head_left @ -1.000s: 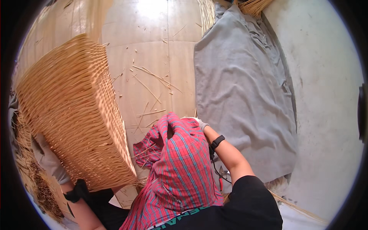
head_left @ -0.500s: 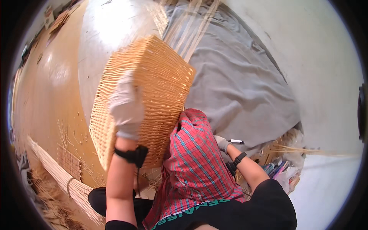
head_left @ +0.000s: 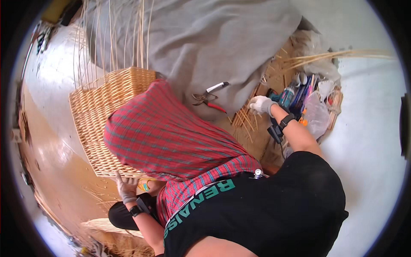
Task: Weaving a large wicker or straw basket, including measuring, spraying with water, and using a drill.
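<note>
My gloved right hand (head_left: 260,104) hovers at thin sticks (head_left: 246,120) beside jumbled tools (head_left: 292,93), fingers partly curled; whether they pinch anything, I cannot tell. My left hand (head_left: 127,189), fingers spread, braces the near edge of a wicker basket (head_left: 100,111), tilted at my left against a red checked cloth (head_left: 171,132). The step appears to be steadying with 1 hand, reaching with the other; any pick here calls for careful fingers. Shears (head_left: 215,88) lie on gray fabric (head_left: 227,47). Since 0.5 seconds ago, my left has left the basket's broad side for its edge.
</note>
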The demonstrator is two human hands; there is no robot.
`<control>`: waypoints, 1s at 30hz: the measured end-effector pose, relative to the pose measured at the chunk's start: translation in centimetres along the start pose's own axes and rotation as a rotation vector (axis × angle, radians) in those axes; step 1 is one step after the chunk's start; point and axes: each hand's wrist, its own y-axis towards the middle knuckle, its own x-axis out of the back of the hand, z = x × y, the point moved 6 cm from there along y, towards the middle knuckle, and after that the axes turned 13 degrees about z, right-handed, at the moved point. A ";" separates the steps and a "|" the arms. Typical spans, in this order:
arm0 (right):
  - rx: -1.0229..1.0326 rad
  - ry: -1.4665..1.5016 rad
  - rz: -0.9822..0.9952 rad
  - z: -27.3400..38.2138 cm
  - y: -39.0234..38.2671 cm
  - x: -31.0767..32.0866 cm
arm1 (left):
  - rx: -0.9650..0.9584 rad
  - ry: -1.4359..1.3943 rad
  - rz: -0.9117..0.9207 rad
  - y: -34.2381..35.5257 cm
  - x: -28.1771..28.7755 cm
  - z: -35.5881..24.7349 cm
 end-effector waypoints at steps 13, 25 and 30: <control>-0.202 0.460 -0.454 -10.9 -5.7 -1.5 | -0.378 0.216 -0.204 9.1 7.0 -7.1; -0.189 0.460 -0.406 -29.4 -9.5 6.0 | -0.496 0.443 -0.383 5.1 4.7 -2.6; 0.114 1.301 -0.357 -33.4 -3.7 5.9 | -0.559 0.159 -0.465 3.9 1.0 1.6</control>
